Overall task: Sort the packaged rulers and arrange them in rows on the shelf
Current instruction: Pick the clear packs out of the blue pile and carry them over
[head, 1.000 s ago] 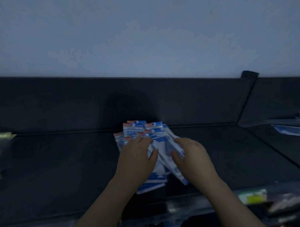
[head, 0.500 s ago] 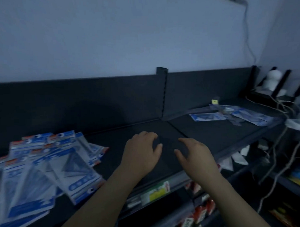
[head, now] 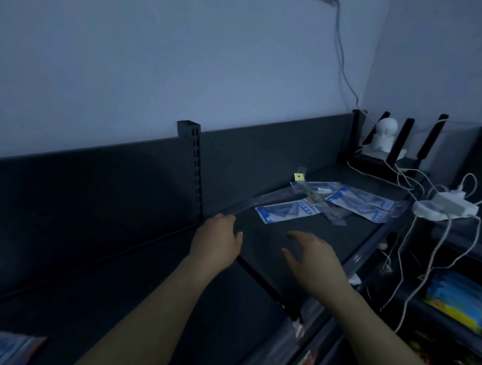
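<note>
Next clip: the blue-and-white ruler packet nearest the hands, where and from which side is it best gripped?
Probably the ruler packet by its left short end, coming from the front-left over bare shelf. It lies flat, so pinch that free edge; a clear ruler seems to cross its right end. The open right hand is nearest.

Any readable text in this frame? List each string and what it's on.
No text can be read in this frame.
near ruler pack: white print on the blue band, too blurred to read.
right ruler pack: white print on blue, also too blurred.
yellow tag: only a dark dot, no legible text.
corner pack: blurred.
shelf-edge label: blurred.
blue and yellow packs: too blurred.
</note>
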### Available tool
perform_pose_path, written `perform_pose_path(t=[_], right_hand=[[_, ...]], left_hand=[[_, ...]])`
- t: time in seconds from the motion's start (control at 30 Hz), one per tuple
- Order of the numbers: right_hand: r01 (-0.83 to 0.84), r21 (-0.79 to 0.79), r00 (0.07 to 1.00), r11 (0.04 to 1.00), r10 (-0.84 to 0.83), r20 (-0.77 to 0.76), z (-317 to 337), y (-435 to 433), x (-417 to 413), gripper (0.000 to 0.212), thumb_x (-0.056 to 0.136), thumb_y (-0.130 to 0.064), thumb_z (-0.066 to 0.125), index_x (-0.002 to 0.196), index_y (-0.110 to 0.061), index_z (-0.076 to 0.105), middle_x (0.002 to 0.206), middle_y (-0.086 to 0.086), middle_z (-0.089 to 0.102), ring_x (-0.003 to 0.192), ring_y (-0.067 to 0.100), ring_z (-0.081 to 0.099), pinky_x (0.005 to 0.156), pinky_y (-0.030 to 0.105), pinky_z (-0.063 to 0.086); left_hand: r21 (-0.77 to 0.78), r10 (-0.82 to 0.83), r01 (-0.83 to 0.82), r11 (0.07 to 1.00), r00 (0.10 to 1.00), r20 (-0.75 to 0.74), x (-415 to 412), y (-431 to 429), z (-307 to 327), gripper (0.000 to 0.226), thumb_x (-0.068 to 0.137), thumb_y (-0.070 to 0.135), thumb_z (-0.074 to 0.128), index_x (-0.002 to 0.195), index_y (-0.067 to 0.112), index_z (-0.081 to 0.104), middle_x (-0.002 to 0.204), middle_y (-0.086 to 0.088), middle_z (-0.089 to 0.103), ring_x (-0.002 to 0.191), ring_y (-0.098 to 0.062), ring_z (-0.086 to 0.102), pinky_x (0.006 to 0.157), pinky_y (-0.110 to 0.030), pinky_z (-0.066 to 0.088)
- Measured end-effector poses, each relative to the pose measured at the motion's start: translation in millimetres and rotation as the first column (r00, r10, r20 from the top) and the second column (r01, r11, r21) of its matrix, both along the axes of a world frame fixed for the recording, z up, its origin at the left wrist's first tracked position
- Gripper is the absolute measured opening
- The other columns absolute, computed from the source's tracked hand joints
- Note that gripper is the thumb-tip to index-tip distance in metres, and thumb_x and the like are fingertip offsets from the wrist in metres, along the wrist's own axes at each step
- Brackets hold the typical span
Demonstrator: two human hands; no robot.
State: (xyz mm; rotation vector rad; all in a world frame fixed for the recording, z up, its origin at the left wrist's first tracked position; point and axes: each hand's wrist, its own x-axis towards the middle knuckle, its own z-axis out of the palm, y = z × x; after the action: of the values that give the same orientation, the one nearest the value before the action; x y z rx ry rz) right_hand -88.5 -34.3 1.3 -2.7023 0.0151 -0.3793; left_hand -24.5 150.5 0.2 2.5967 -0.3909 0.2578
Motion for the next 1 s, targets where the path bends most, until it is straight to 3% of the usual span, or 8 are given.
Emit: perform_pose_path(t=[0.13,0.3,0.4,0.57,0.67,0.77,0.9,1.0], right_hand=[[0.012,0.005,0.999,1.0,-0.012,-0.042,-4.5,-14.8,35.1,0.039,0.093,-0.031,0.053,0.13,-0.017,0.053,0.13,0.002,0.057,0.117,0.018,0.054,0.103,0.029,0.037],[0.023,0.016,0.995,1.0,-0.022,-0.093,-15.2,-36.3,71.3,0.039,0.093,-0.031,0.053,0.129,-0.017,0.054,0.13,0.003,0.057,0.117,0.019,0.053,0.102,0.03,0.039],[0.011,0.031,0.994,0.999,-0.008,-0.107,-20.3,-49.9,93.2,0.034,0.093,-0.027,0.052,0.124,-0.014,0.057,0.128,0.004,0.057,0.115,0.021,0.054,0.098,0.03,0.041],[-0.076,0.055,0.99,0.996,0.082,-0.114,-26.1,-74.6,141.7,0.031,0.097,-0.018,0.046,0.124,-0.007,0.056,0.129,0.009,0.056,0.118,0.024,0.052,0.095,0.029,0.039],[-0.167,0.035,0.978,0.985,0.17,-0.117,-23.9,-88.7,178.2,0.034,0.097,-0.012,0.043,0.13,-0.006,0.053,0.134,0.01,0.053,0.122,0.025,0.049,0.095,0.025,0.036],[-0.231,-0.043,0.969,0.972,0.225,-0.105,-24.6,-100.4,217.7,0.033,0.095,-0.011,0.043,0.126,-0.008,0.054,0.129,0.012,0.055,0.116,0.027,0.052,0.094,0.031,0.039],[-0.319,-0.123,0.943,0.94,0.302,-0.143,-32.2,-107.2,257.9,0.027,0.094,-0.011,0.042,0.116,-0.005,0.057,0.124,0.014,0.056,0.112,0.03,0.052,0.092,0.037,0.042],[-0.408,-0.202,0.903,0.89,0.36,-0.236,-33.9,-110.5,265.7,0.034,0.097,-0.012,0.039,0.128,-0.005,0.051,0.14,0.012,0.045,0.125,0.029,0.045,0.101,0.036,0.037]], left_hand=[[0.036,0.014,-0.011,0.999,0.994,-0.106,52.7,-9.7,-15.9,0.021,0.097,0.028,0.047,0.109,0.015,0.058,0.109,-0.003,0.057,0.093,-0.015,0.055,0.083,-0.033,0.051],[0.198,0.06,-0.025,0.98,0.983,-0.175,100.8,-17.8,-35.1,0.045,0.099,0.034,0.04,0.139,0.013,0.039,0.139,-0.006,0.044,0.122,-0.022,0.043,0.104,-0.037,0.039],[0.277,0.119,-0.05,0.96,0.964,-0.238,116.9,-24.7,-44.4,0.051,0.1,0.037,0.033,0.146,0.014,0.029,0.147,-0.007,0.034,0.128,-0.025,0.038,0.106,-0.04,0.036],[0.393,0.185,-0.134,0.91,0.978,-0.096,120.6,-45.8,-43.6,0.035,0.098,0.038,0.041,0.124,0.018,0.054,0.124,-0.007,0.053,0.108,-0.024,0.052,0.087,-0.034,0.042],[0.332,0.218,-0.17,0.928,0.97,-0.112,127.8,-60.3,-39.4,0.036,0.095,0.042,0.047,0.12,0.017,0.056,0.123,-0.006,0.052,0.111,-0.024,0.05,0.088,-0.033,0.045],[0.268,0.248,-0.202,0.942,0.957,-0.151,135.7,-70.1,-42.7,0.034,0.097,0.038,0.048,0.122,0.016,0.055,0.123,-0.007,0.053,0.109,-0.023,0.051,0.088,-0.033,0.047],[0.185,0.291,-0.263,0.947,0.946,-0.142,142.0,-71.9,-46.7,0.017,0.096,0.024,0.05,0.098,0.013,0.063,0.103,-0.005,0.064,0.085,-0.017,0.058,0.068,-0.029,0.048],[0.122,0.321,-0.305,0.944,0.936,-0.141,140.5,-71.7,-40.5,0.015,0.094,0.025,0.055,0.097,0.011,0.061,0.095,-0.004,0.063,0.078,-0.013,0.056,0.055,-0.023,0.04]])
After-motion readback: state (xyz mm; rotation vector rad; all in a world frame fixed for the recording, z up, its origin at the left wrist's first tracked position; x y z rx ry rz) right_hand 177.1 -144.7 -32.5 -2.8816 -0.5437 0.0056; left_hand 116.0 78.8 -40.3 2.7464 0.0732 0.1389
